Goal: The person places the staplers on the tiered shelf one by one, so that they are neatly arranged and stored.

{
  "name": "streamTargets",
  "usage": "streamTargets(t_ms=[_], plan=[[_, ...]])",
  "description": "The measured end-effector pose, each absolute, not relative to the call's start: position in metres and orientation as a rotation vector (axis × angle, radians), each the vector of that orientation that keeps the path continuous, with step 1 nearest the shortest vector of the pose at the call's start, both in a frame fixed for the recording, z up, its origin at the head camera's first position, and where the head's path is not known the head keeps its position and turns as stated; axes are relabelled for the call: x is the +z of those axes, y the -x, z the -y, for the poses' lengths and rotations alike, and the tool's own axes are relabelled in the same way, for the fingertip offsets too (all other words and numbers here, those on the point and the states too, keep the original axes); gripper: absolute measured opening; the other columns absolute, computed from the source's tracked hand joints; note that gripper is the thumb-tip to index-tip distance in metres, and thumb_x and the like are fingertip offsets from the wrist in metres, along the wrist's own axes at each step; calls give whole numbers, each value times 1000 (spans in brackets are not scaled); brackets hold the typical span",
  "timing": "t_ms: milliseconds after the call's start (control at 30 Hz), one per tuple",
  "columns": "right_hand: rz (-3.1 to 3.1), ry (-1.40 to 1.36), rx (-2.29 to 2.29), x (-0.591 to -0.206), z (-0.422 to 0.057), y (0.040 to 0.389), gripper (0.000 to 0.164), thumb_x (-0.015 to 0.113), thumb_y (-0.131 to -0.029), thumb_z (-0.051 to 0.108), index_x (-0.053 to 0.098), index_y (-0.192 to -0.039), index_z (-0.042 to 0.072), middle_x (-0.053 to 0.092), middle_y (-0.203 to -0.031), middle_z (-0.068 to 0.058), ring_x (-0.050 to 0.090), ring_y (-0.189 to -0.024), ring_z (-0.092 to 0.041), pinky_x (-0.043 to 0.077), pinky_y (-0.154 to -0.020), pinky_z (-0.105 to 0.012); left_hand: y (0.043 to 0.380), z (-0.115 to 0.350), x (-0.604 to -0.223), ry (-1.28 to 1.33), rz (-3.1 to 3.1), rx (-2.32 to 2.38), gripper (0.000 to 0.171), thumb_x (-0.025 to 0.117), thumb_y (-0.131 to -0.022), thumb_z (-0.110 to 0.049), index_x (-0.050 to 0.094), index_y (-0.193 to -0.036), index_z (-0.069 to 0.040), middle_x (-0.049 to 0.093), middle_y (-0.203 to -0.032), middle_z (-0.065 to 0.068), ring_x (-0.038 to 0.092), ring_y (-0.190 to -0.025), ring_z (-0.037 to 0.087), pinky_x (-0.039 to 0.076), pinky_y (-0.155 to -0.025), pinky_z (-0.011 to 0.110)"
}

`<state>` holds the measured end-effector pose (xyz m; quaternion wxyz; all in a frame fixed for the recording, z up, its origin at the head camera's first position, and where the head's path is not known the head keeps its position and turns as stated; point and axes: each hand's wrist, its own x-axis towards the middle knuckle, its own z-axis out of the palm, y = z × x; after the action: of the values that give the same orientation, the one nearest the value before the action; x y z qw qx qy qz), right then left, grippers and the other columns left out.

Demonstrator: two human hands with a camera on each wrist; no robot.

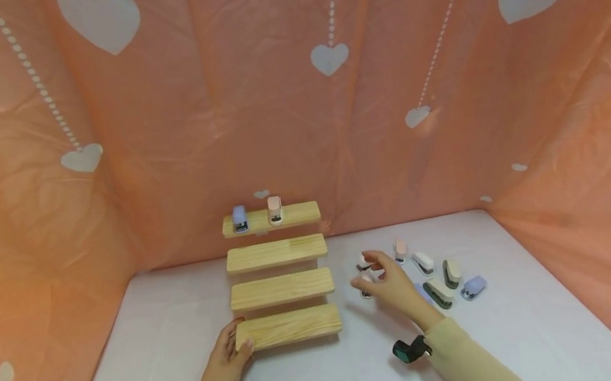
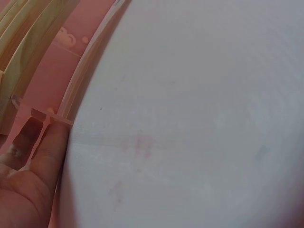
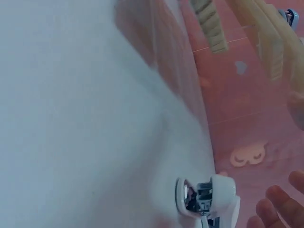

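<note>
A stepped display rack with several pale wooden shelves point(image 1: 287, 328) stands on the table. My left hand point(image 1: 226, 354) grips the left end of its lowest shelf, thumb at the front edge; in the left wrist view, fingertips point(image 2: 57, 137) rest against a clear side panel. On the top shelf sit a purple mini stapler point(image 1: 240, 219) and a pink mini stapler point(image 1: 275, 210). Right of the rack, my right hand point(image 1: 393, 286) hovers with thumb and fingers apart, holding nothing. Just beyond its fingertips are two white mini staplers point(image 3: 222, 194), partly hidden by the hand in the head view.
More staplers lie to the right: a pink one point(image 1: 400, 249), a white one point(image 1: 423, 262), two cream-and-green ones point(image 1: 452, 272) and a purple one point(image 1: 474, 287). Another purple piece point(image 1: 420, 292) shows behind the right wrist. A pink curtain point(image 1: 272, 123) hangs behind the white table point(image 1: 145, 346).
</note>
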<state>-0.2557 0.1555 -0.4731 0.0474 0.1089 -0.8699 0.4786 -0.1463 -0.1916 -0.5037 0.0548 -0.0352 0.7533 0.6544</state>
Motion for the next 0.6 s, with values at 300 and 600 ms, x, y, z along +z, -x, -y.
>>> streamTargets(t_ms=[300,600], plan=[[2721,-265,1470,-479,-157,250,76,80,-79,41,49,-138,7,54,-132,-12,51,-113,-27,46,-93,-46,146,194,-503,95,-2289,1976,60,58,-98,-23,27,-148,-12,24,-153,25,28,-139,37,36,-108,44],[2761,-222,1458,-488,-160,253,78,80,-77,46,49,-138,10,56,-127,-12,55,-110,-28,50,-90,-46,146,193,-505,93,-2249,2007,60,58,-98,-23,26,-149,-12,25,-153,25,29,-139,38,36,-108,45]])
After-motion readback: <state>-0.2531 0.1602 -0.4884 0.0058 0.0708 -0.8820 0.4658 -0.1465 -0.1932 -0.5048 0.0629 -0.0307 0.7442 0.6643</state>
